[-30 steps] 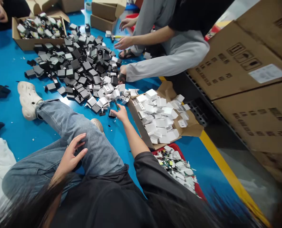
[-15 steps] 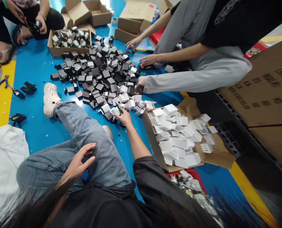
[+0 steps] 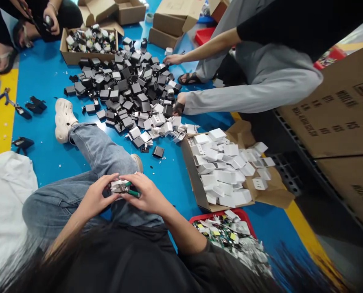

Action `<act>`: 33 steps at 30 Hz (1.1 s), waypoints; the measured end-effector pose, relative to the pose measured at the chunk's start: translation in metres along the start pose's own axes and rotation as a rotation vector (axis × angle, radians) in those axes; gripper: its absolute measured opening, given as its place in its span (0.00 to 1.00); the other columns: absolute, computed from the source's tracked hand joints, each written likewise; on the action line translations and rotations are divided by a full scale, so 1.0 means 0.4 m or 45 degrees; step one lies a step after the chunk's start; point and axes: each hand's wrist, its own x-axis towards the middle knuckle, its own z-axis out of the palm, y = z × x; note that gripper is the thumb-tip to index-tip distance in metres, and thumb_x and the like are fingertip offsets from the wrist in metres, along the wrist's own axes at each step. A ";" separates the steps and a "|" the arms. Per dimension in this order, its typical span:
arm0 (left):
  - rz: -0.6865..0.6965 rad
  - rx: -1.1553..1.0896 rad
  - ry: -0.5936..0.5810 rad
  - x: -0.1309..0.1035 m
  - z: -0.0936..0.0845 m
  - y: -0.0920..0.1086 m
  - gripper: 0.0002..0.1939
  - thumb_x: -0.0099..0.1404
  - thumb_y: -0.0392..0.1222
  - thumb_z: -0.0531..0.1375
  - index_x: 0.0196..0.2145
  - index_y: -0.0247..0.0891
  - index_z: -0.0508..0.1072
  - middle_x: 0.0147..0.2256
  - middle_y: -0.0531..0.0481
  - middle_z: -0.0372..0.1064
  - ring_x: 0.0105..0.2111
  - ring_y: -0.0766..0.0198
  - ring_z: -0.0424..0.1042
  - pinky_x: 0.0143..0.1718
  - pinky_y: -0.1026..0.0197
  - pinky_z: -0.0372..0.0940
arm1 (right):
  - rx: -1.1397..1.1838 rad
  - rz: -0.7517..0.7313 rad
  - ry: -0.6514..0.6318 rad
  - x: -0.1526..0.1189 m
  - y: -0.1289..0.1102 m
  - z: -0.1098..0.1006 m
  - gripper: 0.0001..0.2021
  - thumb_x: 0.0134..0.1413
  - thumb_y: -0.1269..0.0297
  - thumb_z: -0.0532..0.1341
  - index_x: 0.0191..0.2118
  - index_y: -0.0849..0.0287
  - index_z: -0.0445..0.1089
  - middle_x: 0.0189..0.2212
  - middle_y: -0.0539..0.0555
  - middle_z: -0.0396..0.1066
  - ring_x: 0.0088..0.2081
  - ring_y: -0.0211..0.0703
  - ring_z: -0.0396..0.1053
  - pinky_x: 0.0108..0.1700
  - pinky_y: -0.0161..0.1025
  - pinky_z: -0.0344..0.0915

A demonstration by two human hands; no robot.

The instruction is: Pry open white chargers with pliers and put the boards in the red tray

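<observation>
1. Back from the pile, the right hand (image 3: 149, 195) now meets the left hand (image 3: 97, 197) over the lap; a small white charger (image 3: 120, 187) sits between them.
2. Both hands pinch it; a green-handled tool (image 3: 132, 193) lies under the right fingers.
3. Fingers hide most of the charger.

Glossy blue floor (image 3: 41, 81), matt cardboard box (image 3: 196, 183), denim jeans (image 3: 99, 150)

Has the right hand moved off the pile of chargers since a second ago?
Yes. The right hand has pulled back from the pile of chargers to the lap, where it meets the left hand around a small white part.
</observation>
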 end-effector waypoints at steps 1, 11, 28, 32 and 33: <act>-0.002 0.020 0.022 -0.006 0.006 -0.014 0.23 0.62 0.49 0.60 0.54 0.43 0.66 0.50 0.45 0.69 0.50 0.55 0.70 0.48 0.54 0.69 | 0.075 0.011 -0.003 0.000 -0.006 0.005 0.20 0.58 0.61 0.61 0.55 0.57 0.64 0.50 0.59 0.70 0.49 0.47 0.68 0.52 0.45 0.64; 0.005 0.294 0.108 -0.053 0.101 -0.063 0.36 0.58 0.51 0.63 0.61 0.40 0.57 0.55 0.38 0.58 0.56 0.49 0.62 0.54 0.48 0.64 | 0.747 0.781 0.076 -0.134 0.041 -0.029 0.28 0.51 0.59 0.64 0.57 0.56 0.59 0.44 0.57 0.69 0.37 0.40 0.67 0.41 0.40 0.66; 0.028 0.106 0.324 -0.091 0.021 0.019 0.28 0.56 0.50 0.66 0.51 0.41 0.63 0.48 0.46 0.69 0.45 0.58 0.70 0.47 0.57 0.66 | -0.508 0.180 -0.351 -0.093 -0.091 -0.031 0.29 0.52 0.72 0.55 0.62 0.61 0.57 0.41 0.59 0.67 0.41 0.49 0.62 0.41 0.44 0.64; 0.072 0.247 0.403 -0.106 0.004 0.027 0.29 0.55 0.52 0.66 0.50 0.41 0.63 0.47 0.45 0.69 0.47 0.56 0.69 0.48 0.55 0.65 | -0.689 0.139 -0.406 -0.077 -0.097 -0.040 0.29 0.52 0.71 0.57 0.61 0.62 0.58 0.40 0.59 0.67 0.40 0.49 0.62 0.39 0.43 0.62; 0.079 0.284 0.428 -0.108 0.001 0.028 0.29 0.55 0.52 0.66 0.50 0.41 0.63 0.47 0.45 0.69 0.47 0.56 0.69 0.48 0.55 0.65 | -0.721 0.134 -0.417 -0.074 -0.099 -0.041 0.29 0.52 0.71 0.57 0.61 0.62 0.58 0.40 0.59 0.67 0.40 0.49 0.62 0.38 0.43 0.62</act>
